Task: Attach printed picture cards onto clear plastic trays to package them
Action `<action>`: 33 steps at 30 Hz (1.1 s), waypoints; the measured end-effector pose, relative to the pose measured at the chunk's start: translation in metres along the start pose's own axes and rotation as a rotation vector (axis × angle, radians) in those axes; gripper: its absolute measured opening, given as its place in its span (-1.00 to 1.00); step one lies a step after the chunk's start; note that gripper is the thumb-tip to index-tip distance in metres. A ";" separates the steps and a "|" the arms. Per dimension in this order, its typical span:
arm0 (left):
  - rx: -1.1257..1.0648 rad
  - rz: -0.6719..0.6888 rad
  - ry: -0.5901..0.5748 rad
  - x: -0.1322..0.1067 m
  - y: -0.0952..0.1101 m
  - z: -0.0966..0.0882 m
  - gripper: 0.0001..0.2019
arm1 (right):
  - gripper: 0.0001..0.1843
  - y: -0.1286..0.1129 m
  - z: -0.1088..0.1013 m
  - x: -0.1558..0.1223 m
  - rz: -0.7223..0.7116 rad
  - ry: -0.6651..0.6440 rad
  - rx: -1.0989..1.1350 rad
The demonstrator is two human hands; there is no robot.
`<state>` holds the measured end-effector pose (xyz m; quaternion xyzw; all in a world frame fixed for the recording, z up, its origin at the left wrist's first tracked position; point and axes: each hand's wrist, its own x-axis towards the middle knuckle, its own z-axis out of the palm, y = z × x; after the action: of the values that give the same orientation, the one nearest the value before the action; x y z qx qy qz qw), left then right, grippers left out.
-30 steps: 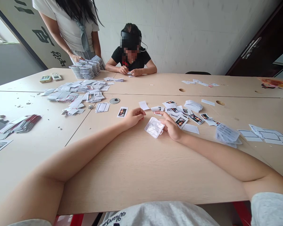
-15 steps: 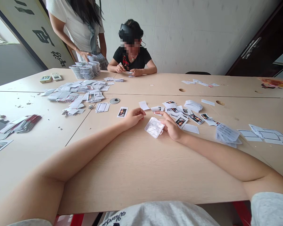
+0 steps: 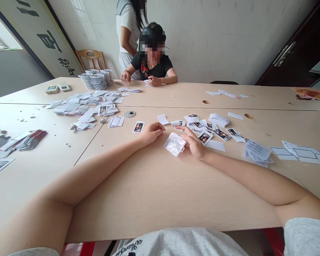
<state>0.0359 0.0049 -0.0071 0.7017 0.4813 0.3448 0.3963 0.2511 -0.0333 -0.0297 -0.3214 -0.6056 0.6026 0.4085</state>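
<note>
My right hand rests on the light wooden table and grips a small clear plastic case by its right edge, forefinger stretched out above it. My left hand lies a little to the left of the case, fingers loosely curled, thumb and forefinger tips together; I see nothing in it. A small photo card lies just left of that hand. More photo cards and white slips are scattered right behind my right hand.
Loose card piles and stacks of clear cases sit far left, a round metal disc near them. White card stacks lie at right. A seated person works opposite; another person stands behind. A wooden chair stands by the wall.
The standing person has walked from the far left stacks to behind the seated person, uncovering the wooden chair. My hands and the clear case have stayed still.
</note>
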 end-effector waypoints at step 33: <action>0.465 0.597 -0.355 -0.014 0.003 0.001 -0.66 | -0.48 0.007 -0.001 0.008 -0.124 0.251 -0.069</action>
<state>0.0335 -0.0095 -0.0059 0.9298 0.2461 0.2003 0.1866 0.2471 -0.0252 -0.0363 -0.3702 -0.5888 0.5101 0.5060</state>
